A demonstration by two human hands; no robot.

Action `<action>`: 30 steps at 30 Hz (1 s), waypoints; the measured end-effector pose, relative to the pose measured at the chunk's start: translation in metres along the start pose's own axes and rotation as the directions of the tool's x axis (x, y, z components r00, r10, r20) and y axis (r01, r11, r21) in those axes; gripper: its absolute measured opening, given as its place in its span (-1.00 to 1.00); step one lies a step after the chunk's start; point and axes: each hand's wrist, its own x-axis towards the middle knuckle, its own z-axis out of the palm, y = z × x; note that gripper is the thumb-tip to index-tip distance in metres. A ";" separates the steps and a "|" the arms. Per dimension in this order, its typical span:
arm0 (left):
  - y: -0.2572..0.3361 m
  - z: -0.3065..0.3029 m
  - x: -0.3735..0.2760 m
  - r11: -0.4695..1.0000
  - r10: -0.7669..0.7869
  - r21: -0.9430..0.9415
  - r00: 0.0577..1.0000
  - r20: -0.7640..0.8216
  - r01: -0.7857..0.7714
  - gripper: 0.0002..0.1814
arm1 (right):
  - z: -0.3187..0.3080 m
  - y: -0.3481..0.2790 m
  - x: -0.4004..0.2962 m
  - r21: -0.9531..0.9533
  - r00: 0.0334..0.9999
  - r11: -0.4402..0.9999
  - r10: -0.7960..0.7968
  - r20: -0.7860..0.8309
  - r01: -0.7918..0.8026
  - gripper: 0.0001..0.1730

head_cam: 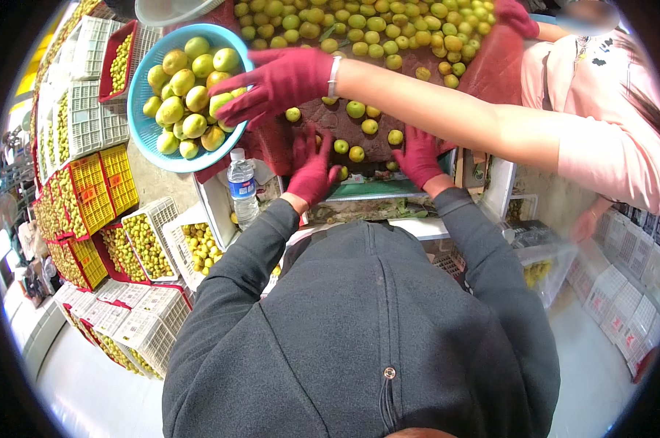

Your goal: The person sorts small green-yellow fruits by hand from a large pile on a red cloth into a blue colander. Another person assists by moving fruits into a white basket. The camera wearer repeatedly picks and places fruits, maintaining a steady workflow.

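Observation:
Green-yellow round fruits, probably jujubes [369,126], lie loosely on a dark red padded cloth [330,121] before me. My left hand [310,169], in a dark red glove, rests at the near left edge of the cloth, fingers spread, beside a few fruits. My right hand [420,156], gloved alike, is at the near right edge with its fingers apart, close to single fruits. Neither hand grips anything that I can see. Between them, the cloth ends at a green strip [371,190]. A larger heap of the fruits [362,27] covers the far part of the cloth.
A co-worker's gloved hand [286,82] reaches across from the right to a blue plastic basket [138,126] of larger fruits. A water bottle [242,189] stands at left. Fruit-filled crates [152,246] are stacked further left; white crates [614,312] stand at lower right.

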 end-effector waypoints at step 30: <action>0.081 -0.035 0.003 0.293 0.058 -0.955 0.998 -0.024 -0.040 -0.34 | -0.069 -0.084 -0.008 0.805 0.993 0.583 -0.041 -0.108 0.112 -0.56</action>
